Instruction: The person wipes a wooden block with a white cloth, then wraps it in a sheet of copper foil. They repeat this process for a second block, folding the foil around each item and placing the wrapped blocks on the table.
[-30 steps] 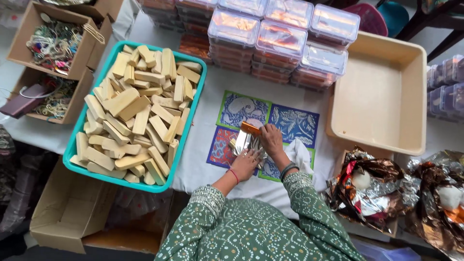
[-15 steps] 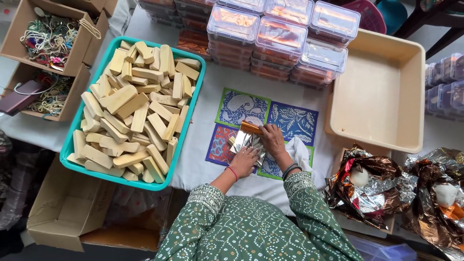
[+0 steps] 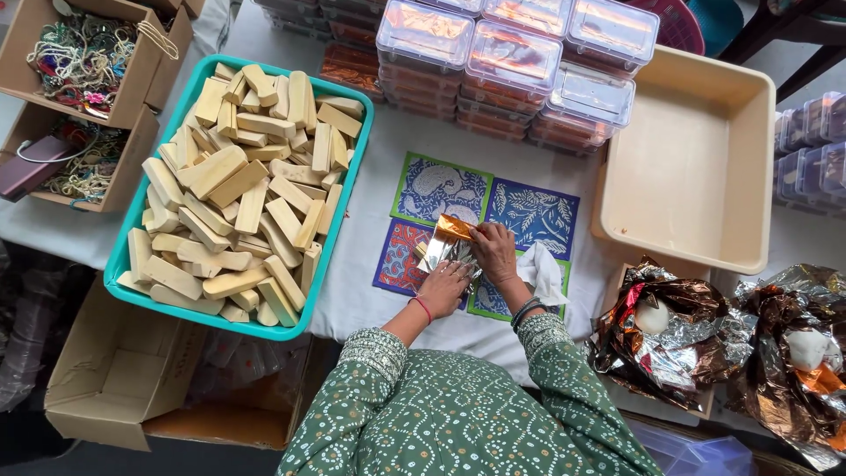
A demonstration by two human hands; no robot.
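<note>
At the bottom centre of the frame, two arms in green sleeves with a white dotted pattern point(image 3: 458, 414) reach up toward the middle of the picture. The left hand point(image 3: 443, 286), with a red thread at the wrist, lies flat with fingers spread, pressing down on a crinkled sheet of silver and orange foil point(image 3: 448, 247) that is folded around a small block; the block itself is mostly hidden. The right hand point(image 3: 495, 251), with dark bangles at the wrist, pinches the upper right edge of the same foil between curled fingers. The foil bundle sits at the middle of the frame on a patchwork cloth mat of blue, red and green printed squares point(image 3: 529, 211), which lies on a white table covering point(image 3: 379, 167). A crumpled white cloth point(image 3: 545, 271) lies just to the right of the right wrist.

In the lower right, heaps of crumpled silver and copper foil point(image 3: 679, 339) lie beside each other. In the lower left, an open brown cardboard box point(image 3: 115, 370) stands below the table edge.

Left of the mat, a teal plastic tray point(image 3: 123, 256) is piled with pale tan rectangular bars point(image 3: 238, 185). Right of the mat stands a cream plastic tub point(image 3: 696, 159).

Along the top centre, stacked clear lidded plastic boxes with orange contents point(image 3: 515, 62) sit in a row. In the upper left, cardboard boxes hold tangled coloured threads point(image 3: 79, 57).
</note>
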